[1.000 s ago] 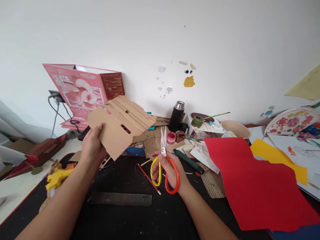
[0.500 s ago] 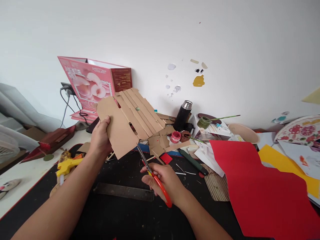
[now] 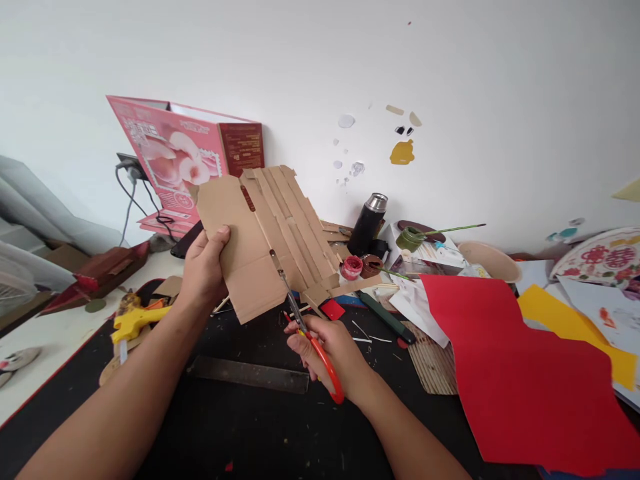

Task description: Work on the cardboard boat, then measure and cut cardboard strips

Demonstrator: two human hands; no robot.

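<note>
My left hand (image 3: 206, 263) grips the left edge of a brown cardboard sheet (image 3: 253, 277), thumb on its face and fingers behind it. The sheet is raised and tilted above the black mat. It has slots along a crease and torn strips toward its right side. In my right hand (image 3: 333, 353) are scissors (image 3: 325, 360) with orange handles, fingers closed round the loops. Their blades point up and left, with the tips at the sheet's lower edge near a slot. A metal ruler (image 3: 250, 373) lies on the mat below both hands.
A yellow glue gun (image 3: 135, 319) lies left. Behind the sheet stands a pink box (image 3: 185, 153). A black thermos (image 3: 367, 223), a red paint jar (image 3: 351, 267) and a green-handled tool (image 3: 387, 317) are right of centre. Red paper (image 3: 525, 373) spreads across the right side.
The cardboard has turned slightly and its lower edge has shifted right. The scissor tips have moved up from below the edge to overlap the cardboard near the slot.
</note>
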